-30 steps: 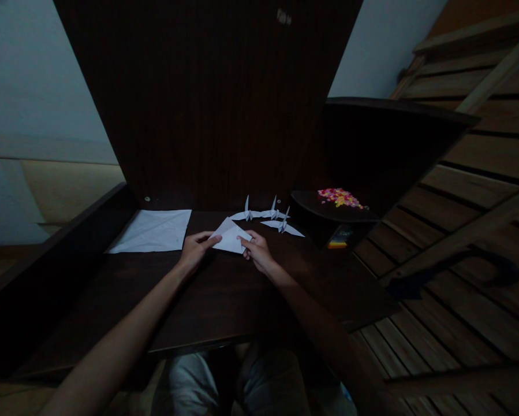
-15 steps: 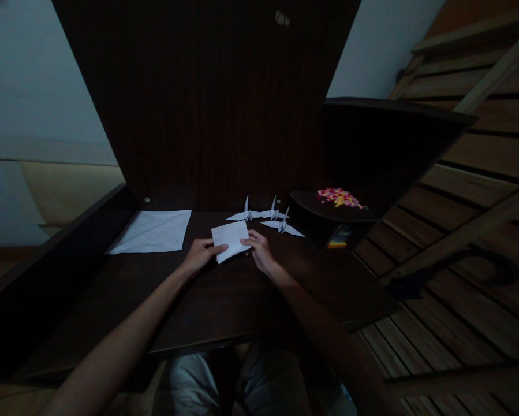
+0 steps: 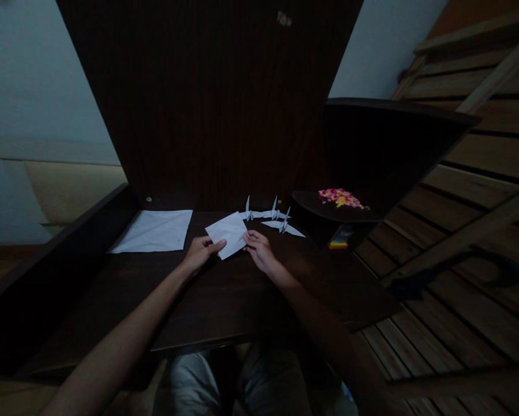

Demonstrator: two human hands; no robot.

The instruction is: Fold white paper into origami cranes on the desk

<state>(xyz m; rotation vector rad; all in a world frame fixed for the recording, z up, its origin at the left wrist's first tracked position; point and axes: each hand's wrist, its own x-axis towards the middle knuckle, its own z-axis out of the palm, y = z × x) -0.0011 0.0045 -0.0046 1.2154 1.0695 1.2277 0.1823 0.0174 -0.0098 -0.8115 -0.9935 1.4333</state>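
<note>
Between my two hands is a folded white square of paper (image 3: 228,234), held a little above the dark desk and turned with one corner toward me. My left hand (image 3: 201,253) grips its left edge, thumb on top and fingers beneath. On the right edge, my right hand (image 3: 259,249) pinches the paper between thumb and fingers. Just behind it stand three folded white paper cranes, the nearest crane (image 3: 284,227) lying to the right of the paper.
A larger white sheet (image 3: 155,231) lies creased on the desk (image 3: 224,306) at the left. On a small corner shelf (image 3: 306,202) to the right is a heap of pink, red and yellow bits (image 3: 340,197). A yellow-edged item (image 3: 338,245) sits underneath.
The folded paper has turned in my hands, so a corner rather than an edge now points toward me. My right thumb has shifted down to its edge.
</note>
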